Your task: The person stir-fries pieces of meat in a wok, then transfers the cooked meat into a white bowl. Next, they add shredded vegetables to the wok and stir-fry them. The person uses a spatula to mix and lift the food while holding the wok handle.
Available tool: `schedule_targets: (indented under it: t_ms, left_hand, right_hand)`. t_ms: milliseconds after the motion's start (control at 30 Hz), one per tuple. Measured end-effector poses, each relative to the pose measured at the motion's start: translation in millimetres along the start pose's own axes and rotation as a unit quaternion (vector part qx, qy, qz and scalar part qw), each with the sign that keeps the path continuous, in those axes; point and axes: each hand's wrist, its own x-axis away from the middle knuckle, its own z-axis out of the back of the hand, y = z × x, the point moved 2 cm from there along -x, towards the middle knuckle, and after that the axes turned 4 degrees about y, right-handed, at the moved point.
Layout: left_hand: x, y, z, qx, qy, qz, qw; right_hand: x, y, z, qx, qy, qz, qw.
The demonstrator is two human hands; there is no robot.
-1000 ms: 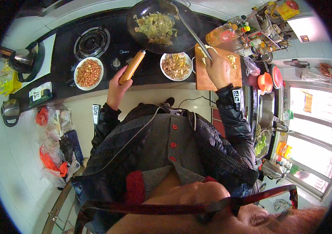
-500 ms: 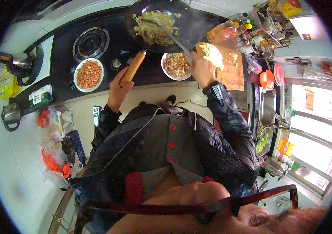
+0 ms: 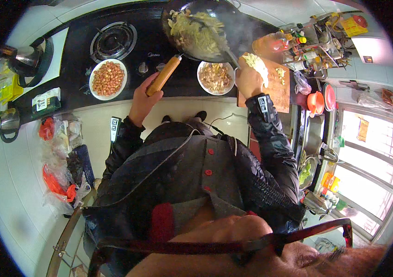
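My left hand (image 3: 144,100) is wrapped round the wooden handle (image 3: 165,75) of a dark wok (image 3: 239,30). In the wok lie pale, yellowish-green shredded vegetables (image 3: 192,34), with steam rising from them. My right hand (image 3: 249,83) grips a metal spatula (image 3: 231,57), whose blade reaches in among the shreds and is partly hidden by food and steam. Just left of that hand stands a white bowl of cooked meat pieces (image 3: 215,77). Beside and beyond it, white sliced food (image 3: 257,65) and small chopped bits (image 3: 280,73) sit on a wooden cutting board (image 3: 277,94).
Left of the wok are a gas burner (image 3: 113,42) and a bowl of peanuts (image 3: 108,78). A kettle (image 3: 26,59) stands at far left. Bottles (image 3: 270,43) and a crowded rack (image 3: 314,51) fill the back right. An orange bowl (image 3: 315,102) sits near the sink.
The spatula blade has come from the wok's far left toward its middle, shifting the shreds. Steam looks thicker on the wok's right. My left hand keeps its hold on the handle.
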Motion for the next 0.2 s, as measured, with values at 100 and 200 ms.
schedule_targets:
  t_ms: [100,200]
  left_hand:
    - [1.3,2.7,1.5,0.000,0.002,-0.006,1.000]
    - [0.3,1.9,1.3,-0.011,0.001,-0.003,1.000]
  right_hand:
    - [10.0,18.9,0.5,-0.018,-0.015,-0.054,0.998]
    - [45.9,17.7,2.8,0.031,0.007,0.083,0.996]
